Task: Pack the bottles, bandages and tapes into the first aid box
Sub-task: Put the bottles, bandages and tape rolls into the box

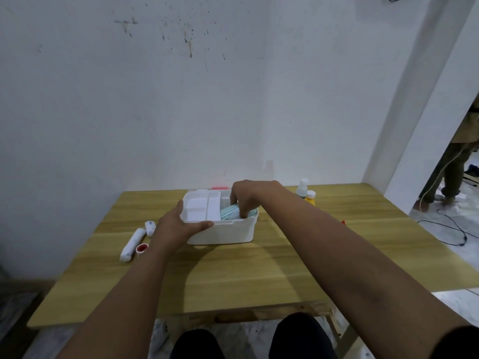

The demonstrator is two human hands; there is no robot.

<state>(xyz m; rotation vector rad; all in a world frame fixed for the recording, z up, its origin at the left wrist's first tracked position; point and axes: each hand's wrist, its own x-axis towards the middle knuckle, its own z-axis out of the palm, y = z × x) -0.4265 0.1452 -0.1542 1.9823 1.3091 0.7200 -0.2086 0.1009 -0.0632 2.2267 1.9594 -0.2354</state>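
The first aid box [220,230] sits mid-bench toward the far edge. The left hand [176,225] clasps its near-left rim; the right hand [247,198] pinches a green-striped roll [229,212] inside. Bandages [132,244] and tape [142,248] lie left, bottles [305,194] far right; the near bench [259,275] is bare.

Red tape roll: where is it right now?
In the head view, the red tape roll lies on the table, left of the first aid box, between the long white bandage roll and the left forearm.
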